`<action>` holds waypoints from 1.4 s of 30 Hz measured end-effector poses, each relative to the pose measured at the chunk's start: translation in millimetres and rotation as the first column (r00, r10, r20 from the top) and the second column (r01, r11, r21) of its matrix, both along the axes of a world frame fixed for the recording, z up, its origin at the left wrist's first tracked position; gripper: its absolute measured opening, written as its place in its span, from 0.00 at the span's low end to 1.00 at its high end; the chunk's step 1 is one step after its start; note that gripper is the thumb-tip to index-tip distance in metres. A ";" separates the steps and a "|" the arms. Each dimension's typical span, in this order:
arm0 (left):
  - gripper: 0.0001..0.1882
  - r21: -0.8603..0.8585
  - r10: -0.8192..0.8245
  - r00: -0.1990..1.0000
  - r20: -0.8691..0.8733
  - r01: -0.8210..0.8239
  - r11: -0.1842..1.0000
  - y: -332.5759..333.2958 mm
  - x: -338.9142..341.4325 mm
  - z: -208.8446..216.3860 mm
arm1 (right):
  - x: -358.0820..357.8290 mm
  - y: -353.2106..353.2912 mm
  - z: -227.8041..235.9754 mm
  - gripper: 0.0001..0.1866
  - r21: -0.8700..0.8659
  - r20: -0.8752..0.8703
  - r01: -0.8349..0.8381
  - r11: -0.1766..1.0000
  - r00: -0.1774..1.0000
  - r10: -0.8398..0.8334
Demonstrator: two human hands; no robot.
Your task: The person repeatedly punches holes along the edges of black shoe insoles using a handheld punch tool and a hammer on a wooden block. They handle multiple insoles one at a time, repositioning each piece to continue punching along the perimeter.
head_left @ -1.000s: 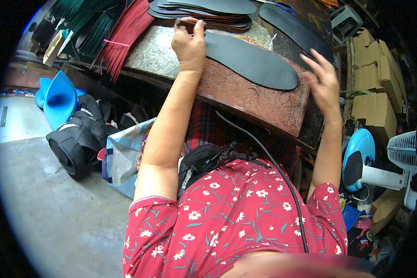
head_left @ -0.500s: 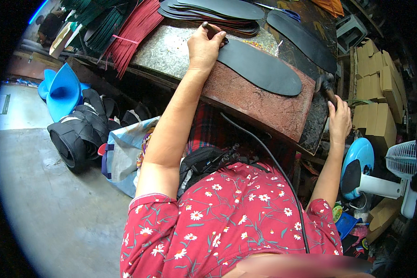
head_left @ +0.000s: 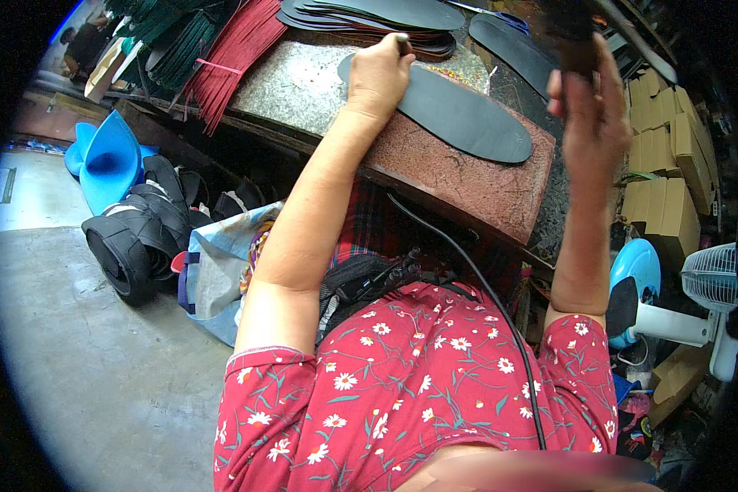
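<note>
My left hand (head_left: 379, 78) is closed around a dark rod-like hand punch (head_left: 403, 43), whose upper end sticks out above the fist; its lower end is hidden by the hand. Beneath that fist lies a black sole-shaped sheet (head_left: 467, 119), flat across a worn reddish block (head_left: 492, 193). My right hand (head_left: 590, 119) is raised over the right side of the bench, gripping a dark hammer (head_left: 572, 37) that is smeared by motion.
Behind lie a stack of black soles (head_left: 369, 16), another sole (head_left: 508, 51), blue-handled scissors (head_left: 512, 23) and a bundle of red strips (head_left: 234, 61). Cardboard boxes (head_left: 656, 213) and a white fan (head_left: 709, 279) stand at right. Black rolls (head_left: 123, 254) sit on the left floor.
My right hand has swung the hammer up from beside the block. My left hand has turned and shifted slightly, and the sole's narrow far-left end now shows beyond it.
</note>
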State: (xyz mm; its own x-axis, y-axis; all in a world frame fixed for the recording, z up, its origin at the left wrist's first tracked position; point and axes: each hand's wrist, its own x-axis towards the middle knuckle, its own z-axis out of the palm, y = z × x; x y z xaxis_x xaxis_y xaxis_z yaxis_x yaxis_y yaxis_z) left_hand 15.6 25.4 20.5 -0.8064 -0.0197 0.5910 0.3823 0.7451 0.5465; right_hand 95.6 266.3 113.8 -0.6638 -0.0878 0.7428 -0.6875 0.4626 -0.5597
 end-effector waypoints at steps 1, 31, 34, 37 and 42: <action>0.09 -0.084 0.020 1.000 -0.021 -0.022 0.996 5.7 1.3 -0.5 | -5.9 -12.0 -5.1 0.23 0.007 -0.066 0.032 0.999 0.997 -0.032; 0.05 0.740 -0.234 0.961 0.146 0.050 0.671 9.9 -2.6 -15.7 | -1.2 4.3 -51.9 0.22 0.343 0.158 0.255 0.904 0.933 -0.324; 0.06 0.589 -0.197 0.970 0.142 0.077 0.805 6.7 -1.1 -13.6 | 2.9 7.2 -36.0 0.23 0.196 0.235 0.178 0.964 0.946 -0.222; 0.09 0.293 -0.101 0.993 0.067 0.077 0.953 11.8 4.6 -9.5 | 8.6 2.9 -21.7 0.22 0.042 0.053 0.116 0.992 0.992 -0.118; 0.08 -0.205 -0.006 0.995 -0.100 -0.015 0.979 30.5 10.1 -9.4 | 7.5 -7.9 -38.8 0.20 0.444 0.042 0.180 0.878 0.974 -0.221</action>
State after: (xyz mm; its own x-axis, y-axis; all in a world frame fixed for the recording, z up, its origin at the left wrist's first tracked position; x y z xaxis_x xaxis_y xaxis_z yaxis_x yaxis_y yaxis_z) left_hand 25.6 55.9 11.1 -0.7434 0.1072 0.6602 0.4237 0.8393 0.3407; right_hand 103.1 258.5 75.1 -0.7629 -0.2457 0.5981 -0.5110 0.7958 -0.3249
